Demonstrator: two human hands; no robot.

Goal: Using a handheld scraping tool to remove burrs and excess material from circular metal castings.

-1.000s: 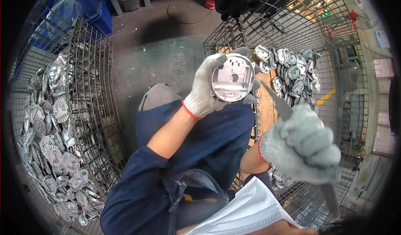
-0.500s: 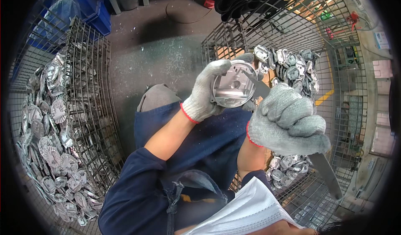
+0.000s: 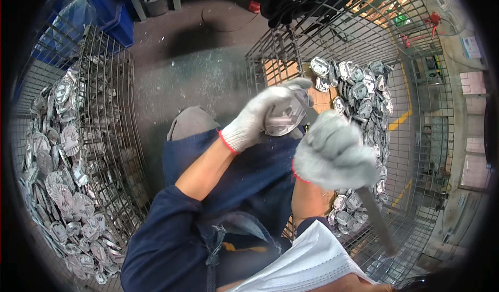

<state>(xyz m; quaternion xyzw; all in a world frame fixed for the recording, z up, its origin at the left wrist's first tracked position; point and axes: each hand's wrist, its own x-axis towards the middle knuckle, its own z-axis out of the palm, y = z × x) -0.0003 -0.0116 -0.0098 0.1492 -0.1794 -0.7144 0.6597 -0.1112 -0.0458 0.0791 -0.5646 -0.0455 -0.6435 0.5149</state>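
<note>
- Round metal part (image 3: 283,121): held up over the lap, tilted, recessed face partly visible from where I stand.
- Left hand (image 3: 257,113): gloved, curled round the part's left and far edge, partly closed, gripping it.
- Right hand (image 3: 335,149): gloved, closed in a fist round a flat grey tool (image 3: 378,222), which sticks out at both ends.
- Tool's upper end sits at the part's right edge (blurred; can't tell if it touches).
- Navy apron (image 3: 223,162) under both hands.
- Right: wire basket (image 3: 278,48) with a pile of similar metal parts (image 3: 364,92), brown sheet (image 3: 322,102) beside them.
- Left: second wire basket (image 3: 106,136), heaped with metal discs (image 3: 67,188).
- Beyond that: blue crates (image 3: 117,27) on the floor (image 3: 208,74).
</note>
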